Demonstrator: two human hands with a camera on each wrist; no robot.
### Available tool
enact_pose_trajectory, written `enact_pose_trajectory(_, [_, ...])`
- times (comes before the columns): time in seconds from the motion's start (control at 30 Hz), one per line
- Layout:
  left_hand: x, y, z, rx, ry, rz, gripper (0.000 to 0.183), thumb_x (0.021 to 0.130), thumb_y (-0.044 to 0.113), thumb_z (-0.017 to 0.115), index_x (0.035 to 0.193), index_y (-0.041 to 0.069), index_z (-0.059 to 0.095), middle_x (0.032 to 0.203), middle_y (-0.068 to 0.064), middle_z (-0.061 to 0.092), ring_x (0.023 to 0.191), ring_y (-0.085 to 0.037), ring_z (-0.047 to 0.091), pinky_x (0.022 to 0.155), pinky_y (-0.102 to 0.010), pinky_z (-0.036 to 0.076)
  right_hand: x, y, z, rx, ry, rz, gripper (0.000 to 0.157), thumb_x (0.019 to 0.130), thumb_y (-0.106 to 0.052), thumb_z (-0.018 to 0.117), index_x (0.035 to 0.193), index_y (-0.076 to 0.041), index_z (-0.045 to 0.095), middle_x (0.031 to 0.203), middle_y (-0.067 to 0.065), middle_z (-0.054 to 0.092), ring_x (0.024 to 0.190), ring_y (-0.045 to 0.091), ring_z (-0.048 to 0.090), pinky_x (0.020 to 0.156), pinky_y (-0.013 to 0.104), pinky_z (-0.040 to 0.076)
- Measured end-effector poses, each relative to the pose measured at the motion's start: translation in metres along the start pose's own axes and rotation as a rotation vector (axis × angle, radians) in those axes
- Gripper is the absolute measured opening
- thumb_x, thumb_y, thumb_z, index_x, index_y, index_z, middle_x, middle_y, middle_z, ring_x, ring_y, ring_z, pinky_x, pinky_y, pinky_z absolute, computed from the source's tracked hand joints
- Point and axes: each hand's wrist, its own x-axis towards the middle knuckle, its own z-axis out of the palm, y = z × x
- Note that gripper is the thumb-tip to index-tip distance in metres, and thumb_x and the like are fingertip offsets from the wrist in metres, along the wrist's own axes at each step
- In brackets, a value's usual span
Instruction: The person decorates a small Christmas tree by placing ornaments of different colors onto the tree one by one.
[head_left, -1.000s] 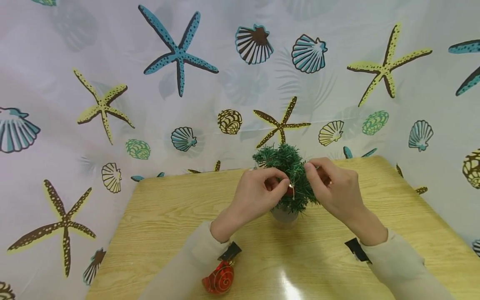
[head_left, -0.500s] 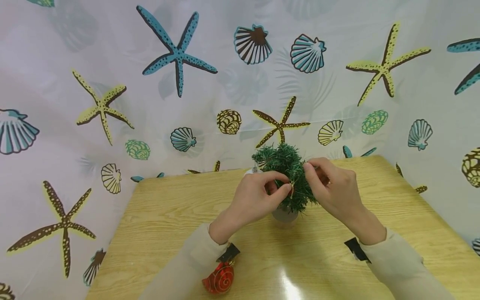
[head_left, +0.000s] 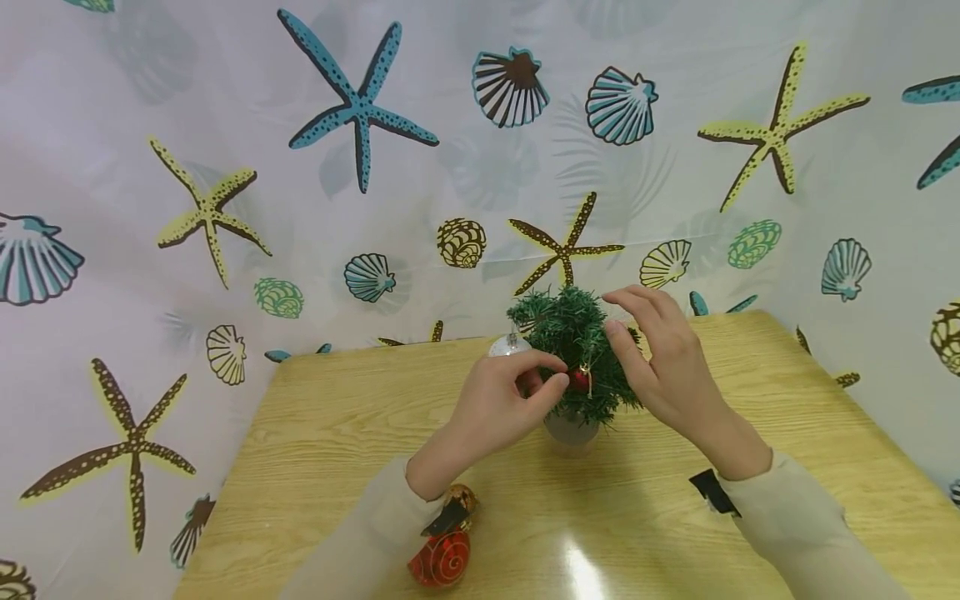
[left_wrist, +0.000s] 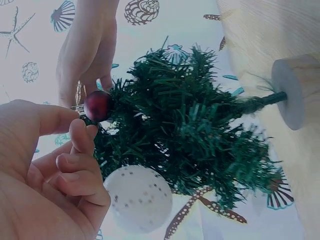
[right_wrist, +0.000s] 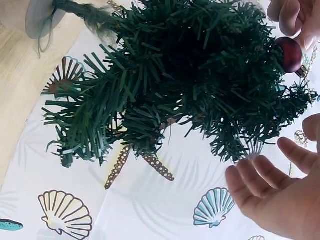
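A small artificial Christmas tree (head_left: 570, 329) stands upright on a grey round base (head_left: 570, 429). A red ball ornament (head_left: 580, 380) with a gold cap and loop hangs at its front. My left hand (head_left: 506, 400) is just left of that ball, thumb and forefinger slightly apart; the left wrist view shows the fingertips close to the ball's cap, and whether they touch is unclear. My right hand (head_left: 667, 367) is at the tree's right side, fingers spread and holding nothing. A white speckled ball ornament (left_wrist: 138, 199) hangs on the tree's left side, partly behind my left hand.
A red ornament with a glittery spiral (head_left: 441, 558) and a gold ornament (head_left: 462, 502) lie on the wooden table (head_left: 337, 417) by my left sleeve, which partly covers them. A shell-and-starfish printed curtain (head_left: 480, 167) hangs behind the table.
My left fingers have parted from the red ball's gold cap and drawn slightly left, so the ball shows more. My right fingers have let go of the string or branch tip and spread.
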Motion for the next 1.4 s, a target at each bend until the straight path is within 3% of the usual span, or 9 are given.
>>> enact_pose_trajectory(0.27, [-0.02, -0.014, -0.011, 0.016, 0.044, -0.069, 0.016, 0.098, 0.026, 0.064, 0.105, 0.018, 0.076, 0.067, 0.014, 0.059, 0.054, -0.006, 0.045, 0.052, -0.024, 0.038, -0.003, 0.005, 0.002, 0.015, -0.11, 0.138, 0.041, 0.108, -0.02, 0.043, 0.148, -0.016, 0.047, 0.148, 0.01, 0.046, 0.112, 0.028, 0.055, 0.082, 0.046, 0.046])
enact_pose_trajectory(0.47, [-0.029, -0.02, -0.017, -0.01, 0.083, -0.057, 0.01, 0.096, 0.022, 0.067, 0.1, 0.02, 0.077, 0.065, 0.012, 0.06, 0.052, -0.008, 0.041, 0.052, -0.023, 0.035, -0.004, 0.007, 0.003, 0.033, -0.163, 0.16, 0.044, 0.108, -0.021, 0.043, 0.152, -0.022, 0.043, 0.152, 0.009, 0.042, 0.137, 0.033, 0.043, 0.102, 0.06, 0.039])
enact_pose_trajectory(0.7, [-0.04, -0.027, -0.021, -0.011, 0.069, -0.063, 0.008, 0.094, 0.019, 0.069, 0.098, 0.018, 0.076, 0.067, 0.011, 0.063, 0.055, -0.003, 0.051, 0.052, -0.022, 0.042, -0.004, 0.008, 0.005, 0.03, -0.165, 0.151, 0.044, 0.108, -0.021, 0.043, 0.152, -0.022, 0.043, 0.152, 0.007, 0.043, 0.139, 0.032, 0.041, 0.107, 0.059, 0.036])
enact_pose_trajectory(0.93, [-0.059, -0.04, -0.027, 0.016, -0.057, -0.171, 0.011, 0.094, 0.026, 0.07, 0.103, 0.022, 0.074, 0.072, 0.014, 0.065, 0.066, -0.003, 0.06, 0.053, -0.025, 0.047, -0.007, 0.008, 0.009, 0.056, -0.203, 0.137, 0.043, 0.108, -0.016, 0.04, 0.151, -0.016, 0.043, 0.151, 0.01, 0.044, 0.138, 0.032, 0.042, 0.106, 0.058, 0.037])
enact_pose_trajectory(1.03, [-0.067, -0.048, -0.03, 0.048, -0.154, -0.207, 0.016, 0.094, 0.026, 0.07, 0.108, 0.021, 0.074, 0.076, 0.013, 0.066, 0.071, -0.005, 0.061, 0.055, -0.024, 0.047, -0.009, 0.009, 0.009, 0.058, -0.221, 0.127, 0.043, 0.108, -0.015, 0.04, 0.151, -0.015, 0.043, 0.15, 0.012, 0.045, 0.137, 0.033, 0.044, 0.105, 0.057, 0.038])
enact_pose_trajectory(1.2, [-0.08, -0.064, -0.035, 0.08, -0.337, -0.237, 0.025, 0.094, 0.026, 0.068, 0.117, 0.015, 0.071, 0.087, 0.006, 0.068, 0.079, -0.009, 0.06, 0.07, -0.026, 0.049, -0.009, 0.01, 0.008, 0.047, -0.236, 0.11, 0.043, 0.108, -0.014, 0.04, 0.151, -0.012, 0.042, 0.149, 0.012, 0.047, 0.136, 0.033, 0.046, 0.105, 0.055, 0.04])
enact_pose_trajectory(1.4, [-0.091, -0.084, -0.038, 0.091, -0.502, -0.363, 0.036, 0.093, 0.027, 0.069, 0.125, 0.011, 0.065, 0.097, -0.006, 0.067, 0.071, -0.011, 0.059, 0.064, -0.029, 0.049, -0.009, 0.012, 0.007, 0.034, -0.245, 0.104, 0.044, 0.108, -0.015, 0.041, 0.152, -0.011, 0.04, 0.149, 0.013, 0.048, 0.134, 0.032, 0.048, 0.104, 0.054, 0.041])
